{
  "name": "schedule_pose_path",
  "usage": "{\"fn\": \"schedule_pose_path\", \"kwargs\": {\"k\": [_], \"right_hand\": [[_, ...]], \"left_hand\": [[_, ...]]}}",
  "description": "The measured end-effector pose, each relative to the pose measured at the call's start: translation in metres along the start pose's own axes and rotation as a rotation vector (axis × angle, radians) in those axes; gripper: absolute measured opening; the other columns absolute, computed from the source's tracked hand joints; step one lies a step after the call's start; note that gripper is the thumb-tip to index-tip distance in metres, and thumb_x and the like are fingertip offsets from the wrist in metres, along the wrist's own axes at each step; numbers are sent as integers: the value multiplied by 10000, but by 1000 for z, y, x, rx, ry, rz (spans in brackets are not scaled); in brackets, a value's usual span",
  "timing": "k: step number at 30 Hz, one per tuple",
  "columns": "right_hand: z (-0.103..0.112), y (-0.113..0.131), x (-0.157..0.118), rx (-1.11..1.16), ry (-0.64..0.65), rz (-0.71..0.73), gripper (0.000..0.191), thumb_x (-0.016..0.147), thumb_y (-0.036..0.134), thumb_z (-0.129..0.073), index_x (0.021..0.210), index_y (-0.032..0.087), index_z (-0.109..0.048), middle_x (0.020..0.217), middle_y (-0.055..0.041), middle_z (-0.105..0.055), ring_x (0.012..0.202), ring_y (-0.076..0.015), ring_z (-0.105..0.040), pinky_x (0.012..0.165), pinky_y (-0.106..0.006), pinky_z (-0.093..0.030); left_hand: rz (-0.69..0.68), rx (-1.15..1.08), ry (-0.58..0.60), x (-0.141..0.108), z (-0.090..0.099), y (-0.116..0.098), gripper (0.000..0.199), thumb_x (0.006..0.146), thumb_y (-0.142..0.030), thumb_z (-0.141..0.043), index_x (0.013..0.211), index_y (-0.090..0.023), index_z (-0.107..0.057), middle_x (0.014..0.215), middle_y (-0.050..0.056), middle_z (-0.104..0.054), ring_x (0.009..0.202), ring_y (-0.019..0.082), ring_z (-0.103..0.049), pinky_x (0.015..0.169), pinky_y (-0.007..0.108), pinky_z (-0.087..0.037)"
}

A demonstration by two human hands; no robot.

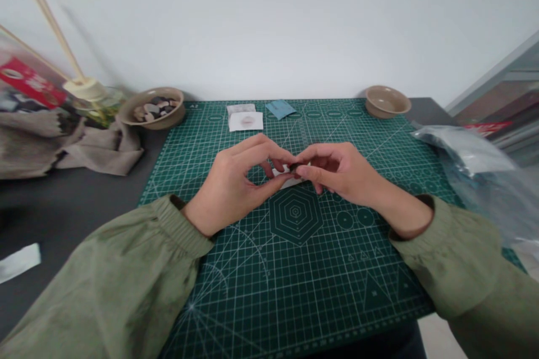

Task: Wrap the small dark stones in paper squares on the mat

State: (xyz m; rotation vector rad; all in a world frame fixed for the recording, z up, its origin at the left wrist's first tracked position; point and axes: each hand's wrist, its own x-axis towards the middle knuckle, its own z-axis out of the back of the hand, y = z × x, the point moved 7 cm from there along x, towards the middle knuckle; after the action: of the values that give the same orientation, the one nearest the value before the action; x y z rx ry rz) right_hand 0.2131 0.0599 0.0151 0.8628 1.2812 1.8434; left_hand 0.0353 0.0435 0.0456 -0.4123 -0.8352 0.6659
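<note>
My left hand (238,185) and my right hand (343,174) meet over the middle of a green cutting mat (256,314). Between the fingertips of both is a small dark piece (297,168), mostly covered; it resembles a dark pebble, though its kind is not certain. Thumb and fingers of each hand are closed in a pinch on it. Directly beneath the fingers lies a white slip (290,182), partly hidden. Whether the fingers also touch this slip I cannot tell.
A brown bowl of pebbles (154,109) stands back left beside a reed diffuser (86,90) and grey cloth (101,146). White packets (246,121) and a blue sachet (280,109) lie at the back. Another brown bowl (387,102) and clear plastic bag (484,174) are right.
</note>
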Motion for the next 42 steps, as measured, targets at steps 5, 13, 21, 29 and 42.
{"fn": "schedule_pose_path", "kwargs": {"k": [5, 13, 21, 29, 42], "right_hand": [[5, 8, -2, -150, -83, 100, 381, 893, 449, -882, 1173, 202, -805, 857, -12, -744, 631, -117, -622, 554, -245, -455], [6, 18, -5, -251, -128, 262, 270, 940, 401, -843, 1144, 226, -822, 1092, -48, -757, 693, -109, -617, 592, -252, -491], [4, 23, -4, -245, -101, 287, 256, 971, 351, -807, 1201, 243, -828, 1179, -58, -757, 751, -121, -650, 642, -260, -536], [9, 14, -4, -58, -179, 208, 406, 885, 386, -897, 1215, 209, -738, 1092, -53, -807, 636, -105, -599, 584, -254, -496], [12, 19, -7, 20, -180, 188, 344, 1018, 470, -724, 1228, 199, -748, 1056, -67, -797, 621, -113, -621, 551, -271, -497]], "left_hand": [[62, -92, -26, -1, 0, 7, 199, 960, -299, -806, 1136, -219, -759, 1117, 73, -740, 922, 178, -753, 801, 307, -687], [41, -82, -37, -1, 3, 1, 176, 953, -307, -827, 1097, -224, -771, 1086, 65, -750, 905, 171, -758, 805, 302, -711], [78, -138, -78, -2, 3, 5, 175, 922, -262, -849, 1053, -205, -747, 1056, 70, -705, 956, 196, -745, 812, 339, -733], [86, -110, -67, -4, 3, 5, 190, 924, -266, -852, 1090, -223, -772, 1091, 62, -756, 994, 208, -766, 860, 352, -733], [110, -209, -134, -5, 5, 5, 202, 911, -193, -865, 1092, -215, -778, 1057, 46, -798, 981, 192, -790, 901, 368, -722]]}}
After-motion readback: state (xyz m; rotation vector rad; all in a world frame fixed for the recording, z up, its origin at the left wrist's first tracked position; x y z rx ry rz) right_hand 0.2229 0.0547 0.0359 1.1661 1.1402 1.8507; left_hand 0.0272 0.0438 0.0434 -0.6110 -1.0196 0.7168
